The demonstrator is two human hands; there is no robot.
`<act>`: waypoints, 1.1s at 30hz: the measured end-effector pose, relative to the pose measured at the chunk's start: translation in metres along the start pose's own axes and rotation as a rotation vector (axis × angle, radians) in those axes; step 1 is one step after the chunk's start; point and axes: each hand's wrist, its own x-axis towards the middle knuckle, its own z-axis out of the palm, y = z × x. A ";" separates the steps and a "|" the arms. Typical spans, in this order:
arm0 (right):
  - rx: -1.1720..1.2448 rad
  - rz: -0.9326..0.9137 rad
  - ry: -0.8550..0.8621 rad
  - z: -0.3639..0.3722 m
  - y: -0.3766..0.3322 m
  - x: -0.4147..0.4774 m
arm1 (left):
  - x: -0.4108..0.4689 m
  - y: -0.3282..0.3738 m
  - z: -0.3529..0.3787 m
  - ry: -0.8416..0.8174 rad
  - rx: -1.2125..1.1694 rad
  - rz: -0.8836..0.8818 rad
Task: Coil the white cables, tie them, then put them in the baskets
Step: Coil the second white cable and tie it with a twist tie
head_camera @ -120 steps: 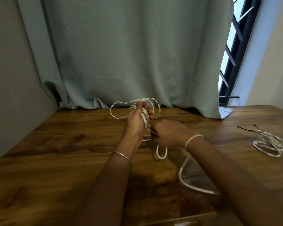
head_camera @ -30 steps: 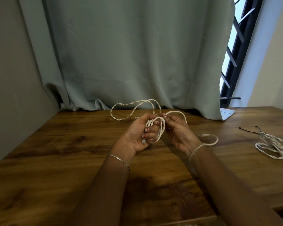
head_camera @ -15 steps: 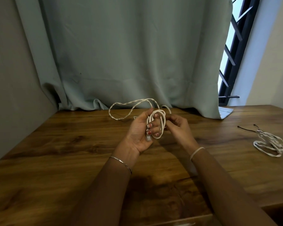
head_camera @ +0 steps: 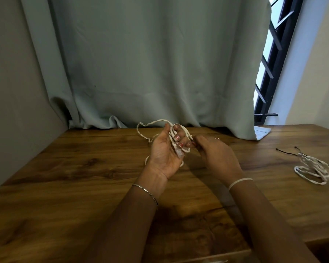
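Note:
My left hand (head_camera: 164,153) is raised palm up over the middle of the wooden table (head_camera: 65,177), with loops of a white cable (head_camera: 182,133) wound round its fingers and a clear plug at the fingertips. A twisted loop of the same cable trails back toward the curtain. My right hand (head_camera: 217,156) is just to the right, fingers pinched on the cable at the left fingertips. A second white cable (head_camera: 311,168), coiled, lies on the table at the far right. No basket is in view.
A grey-green curtain (head_camera: 150,63) hangs behind the table and touches its back edge. A grey wall runs along the left side. A thin black tie (head_camera: 285,151) lies by the coiled cable. A barred window (head_camera: 270,63) is at the right.
The long tail that hung off the table's front edge has been wound up into loops on my left hand. My right hand has drawn in close to the left fingertips.

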 end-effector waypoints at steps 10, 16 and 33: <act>-0.495 -0.123 0.364 -0.007 -0.007 0.009 | -0.003 0.013 -0.002 -0.002 -0.062 0.114; -0.358 -0.228 0.100 -0.003 -0.015 0.005 | -0.003 0.018 -0.001 0.077 -0.055 0.169; 0.115 -0.261 -0.204 -0.047 -0.025 0.008 | 0.009 0.004 -0.020 0.293 1.126 0.220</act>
